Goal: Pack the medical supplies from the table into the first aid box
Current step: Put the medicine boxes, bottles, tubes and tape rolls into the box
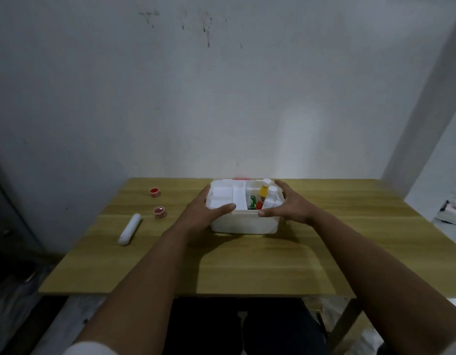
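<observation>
A white rectangular plastic first aid box [243, 224] stands open-topped on the far middle of the light wooden desk [247, 265], close to the grey wall [221, 98]. The left hand [201, 210] grips the box's left side, fingers wrapped over the left rim and the thumb [225, 208] laid along the near rim. The right hand [289, 204] grips the right side in the same way, fingers over the far right corner and thumb pressed on the near rim. Both hands are closed on the box.

Contents observed: a white moulded tray insert [223, 196] fills the left portion of the box. In the right portion stand a yellow bottle with a white cap [263, 190] and, just beside it, a white bottle with a white cap [270, 198]. Below them lie a small green packet [252, 201] and a red item [259, 204] whose kind cannot be made out.

Items outside the box, on the left of the desk, well apart from it: a white cylindrical roll [129, 229] lying on its side near the left edge, and two small round red-lidded pots, one farther back [154, 192] and one nearer [159, 212], the nearer just beside the roll's far end
</observation>
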A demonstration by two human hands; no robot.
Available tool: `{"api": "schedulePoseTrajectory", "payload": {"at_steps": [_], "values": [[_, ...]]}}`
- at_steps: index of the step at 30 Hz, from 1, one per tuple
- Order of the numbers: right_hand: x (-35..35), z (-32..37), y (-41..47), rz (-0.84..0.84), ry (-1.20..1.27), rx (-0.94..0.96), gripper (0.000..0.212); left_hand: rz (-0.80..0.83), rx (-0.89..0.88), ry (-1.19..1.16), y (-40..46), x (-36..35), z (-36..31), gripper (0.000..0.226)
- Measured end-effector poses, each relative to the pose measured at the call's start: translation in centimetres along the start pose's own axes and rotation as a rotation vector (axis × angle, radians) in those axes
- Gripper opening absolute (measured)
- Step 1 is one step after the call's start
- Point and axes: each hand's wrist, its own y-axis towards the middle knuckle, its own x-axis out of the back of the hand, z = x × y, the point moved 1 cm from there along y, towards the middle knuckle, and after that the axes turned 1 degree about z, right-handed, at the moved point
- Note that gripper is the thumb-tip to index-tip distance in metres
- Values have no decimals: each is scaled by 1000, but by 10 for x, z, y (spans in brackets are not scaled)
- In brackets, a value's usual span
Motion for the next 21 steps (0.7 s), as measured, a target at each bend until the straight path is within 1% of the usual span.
{"api": "schedulePoseTrajectory", "payload": {"at_steps": [1, 2, 3, 5, 6, 8, 9, 11, 13, 17, 21], "values": [[1, -3, 1, 2, 3, -3, 120, -10, 16, -31, -2, 4, -1, 99], [2, -5, 2, 3, 0, -4, 123, -59, 42, -22, -5, 11, 0, 103], [2, -6, 3, 7, -1, -5, 126, -145, 66, 40, -6, 21, 3, 101], [2, -8, 4, 12, -3, -10, 132, -340, 111, 297, -4, 52, 19, 86], [2, -9, 4, 9, -5, -14, 137, -389, 146, 447, -3, 69, 28, 75], [3, -10, 5, 2, -5, -22, 146, -384, 229, 701, 0, 98, 45, 58], [3, -11, 5, 4, -4, -19, 148, -351, 261, 770, 1, 108, 50, 52], [3, -12, 4, 8, -3, -18, 150, -292, 282, 850, 6, 118, 60, 33], [4, -14, 4, 4, -10, -19, 151, -282, 275, 899, 14, 123, 68, 19], [4, -15, 6, 3, -19, -32, 149, -308, 261, 909, 33, 132, 79, 11], [4, -14, 10, 15, -43, -34, 147, -293, 176, 899, 43, 139, 76, 16]]}}
